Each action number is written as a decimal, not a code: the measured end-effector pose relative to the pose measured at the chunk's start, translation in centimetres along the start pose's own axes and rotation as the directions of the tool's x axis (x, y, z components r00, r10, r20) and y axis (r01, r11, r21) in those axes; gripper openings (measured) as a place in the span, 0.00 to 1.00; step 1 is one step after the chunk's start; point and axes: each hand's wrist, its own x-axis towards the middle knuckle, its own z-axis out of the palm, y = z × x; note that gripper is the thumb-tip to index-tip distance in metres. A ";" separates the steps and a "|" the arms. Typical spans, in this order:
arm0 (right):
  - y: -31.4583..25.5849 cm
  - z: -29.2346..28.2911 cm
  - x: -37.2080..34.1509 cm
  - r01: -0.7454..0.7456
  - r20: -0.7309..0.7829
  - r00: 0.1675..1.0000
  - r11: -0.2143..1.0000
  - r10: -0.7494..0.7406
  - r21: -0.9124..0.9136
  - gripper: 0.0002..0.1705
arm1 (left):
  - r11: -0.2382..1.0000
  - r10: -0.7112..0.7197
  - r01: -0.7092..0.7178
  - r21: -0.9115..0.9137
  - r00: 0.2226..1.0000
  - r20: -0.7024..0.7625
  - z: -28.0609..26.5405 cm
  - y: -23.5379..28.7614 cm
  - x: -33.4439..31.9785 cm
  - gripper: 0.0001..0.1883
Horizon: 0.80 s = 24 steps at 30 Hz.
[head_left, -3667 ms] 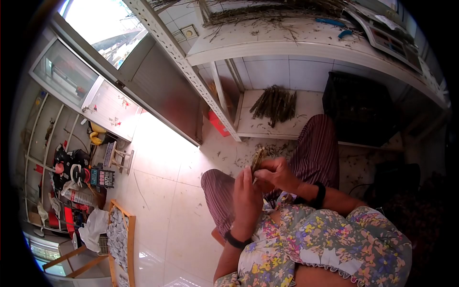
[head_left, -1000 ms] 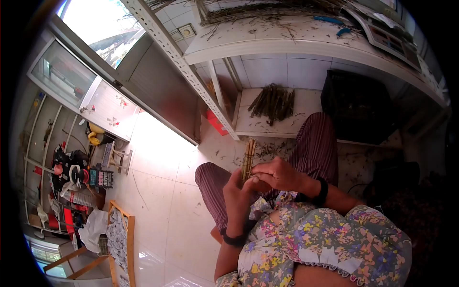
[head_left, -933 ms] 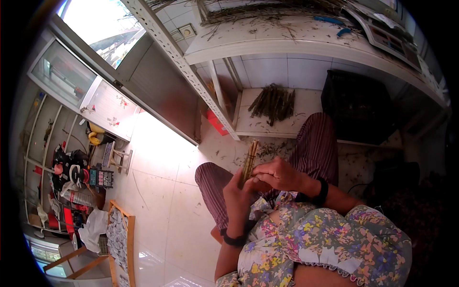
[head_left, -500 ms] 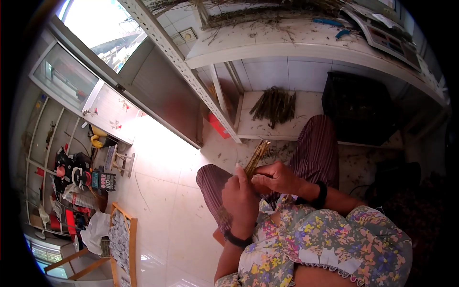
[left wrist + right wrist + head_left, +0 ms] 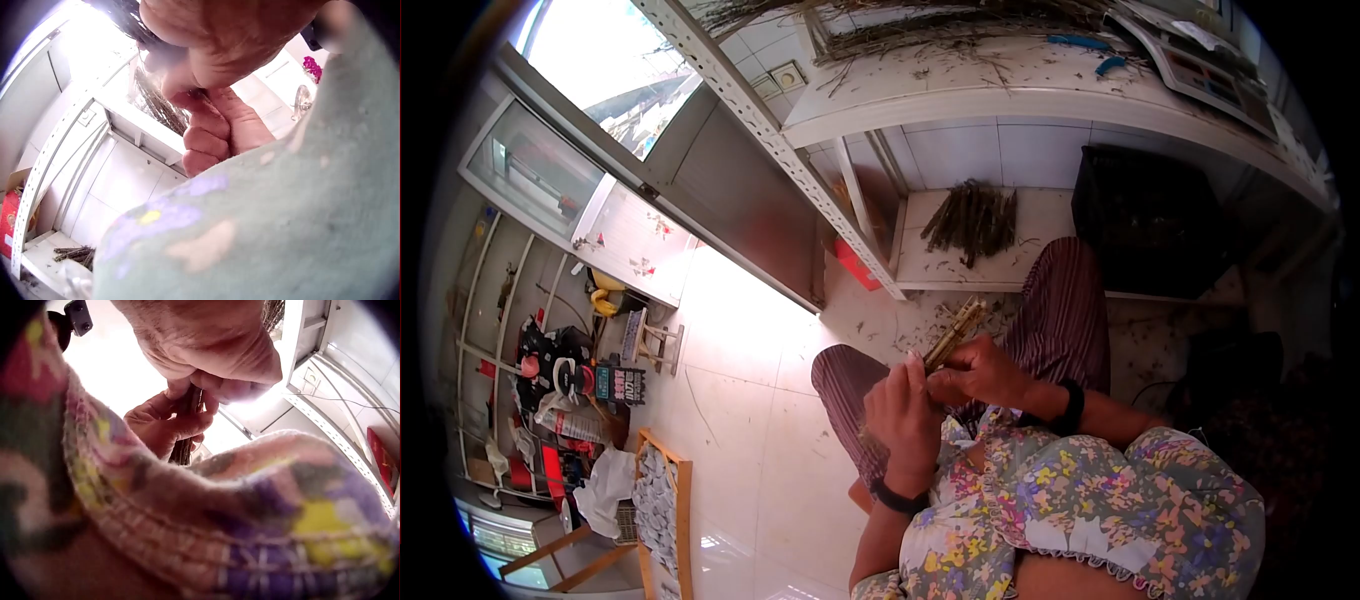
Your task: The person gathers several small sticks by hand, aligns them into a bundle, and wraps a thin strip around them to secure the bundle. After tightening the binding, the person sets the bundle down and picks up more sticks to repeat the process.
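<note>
Stick bundle (image 5: 958,330): straw-yellow and tan, with darker brown streaks
Stalk pile (image 5: 972,222): dark brown tinged with olive
Trousers (image 5: 1065,310): maroon, narrow paler stripes
Blouse (image 5: 1090,500): grey-green, scattered with yellow, purple, pink, orange and white flowers
Wristbands (image 5: 1072,400): black
Shelf (image 5: 960,100): white, flecked with brown bits
Crate (image 5: 1145,220): black
Carton (image 5: 858,265): bright red
Floor (image 5: 780,440): pale cream, thin grey tile lines
Blossom (image 5: 312,67): magenta
</note>
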 end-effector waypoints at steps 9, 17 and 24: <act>-0.3 -0.3 -0.1 -0.095 0.001 0.995 0.979 0.096 0.178 0.15 | 0.981 -0.108 0.122 -0.150 0.989 0.097 -0.3 0.7 -0.5 0.24; 0.6 -2.3 0.7 -0.132 0.177 0.979 0.979 0.103 0.157 0.13 | 0.881 -0.276 0.391 -0.265 0.882 0.382 -0.3 -0.6 -1.8 0.31; 0.8 -2.7 0.8 -0.153 0.232 0.967 0.972 0.109 0.180 0.13 | 0.606 -0.357 0.692 -0.393 0.677 0.643 -1.1 -0.4 -1.9 0.26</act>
